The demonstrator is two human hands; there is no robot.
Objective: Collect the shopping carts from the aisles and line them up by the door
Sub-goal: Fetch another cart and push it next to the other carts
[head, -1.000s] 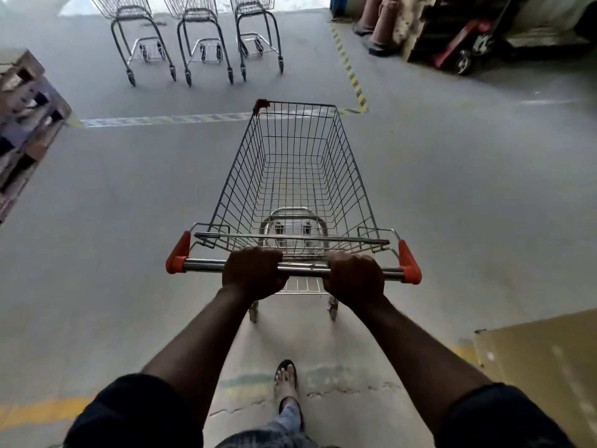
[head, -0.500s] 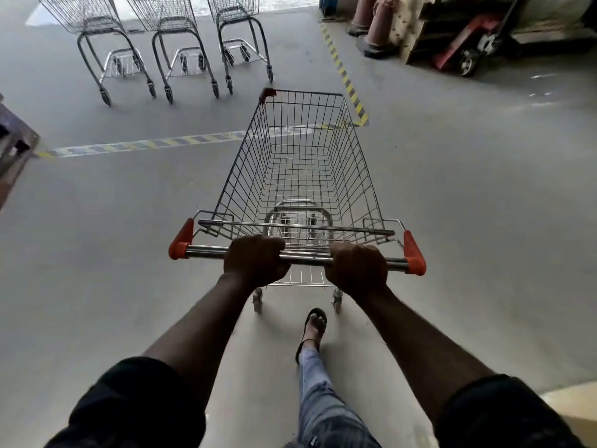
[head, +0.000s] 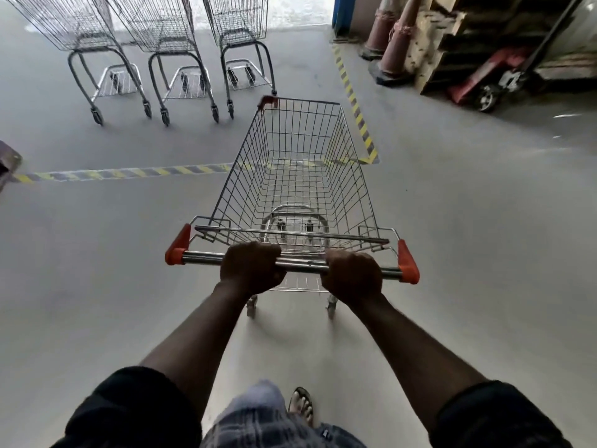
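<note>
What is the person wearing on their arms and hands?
Both hands are bare: no gloves or watch on the left hand or the right hand. The forearms are bare too. Short black fabric sleeves cover the upper arms, the left sleeve and the right sleeve, ending near the elbows.

Dim and grey indoors, lit mainly by daylight from the doorway (head: 300, 11) at the top, blown out to white there; threw only a soft, faint shadow on the floor (head: 97, 286) beneath the cart (head: 290, 195); rendered the left hand (head: 252, 268) and right hand (head: 352, 276) on its bar as dark, detail-poor shapes; bowed straight lines toward the edges, wide-angle fashion; smeared the trouser leg (head: 258, 412) and the left edge with motion blur.
</note>
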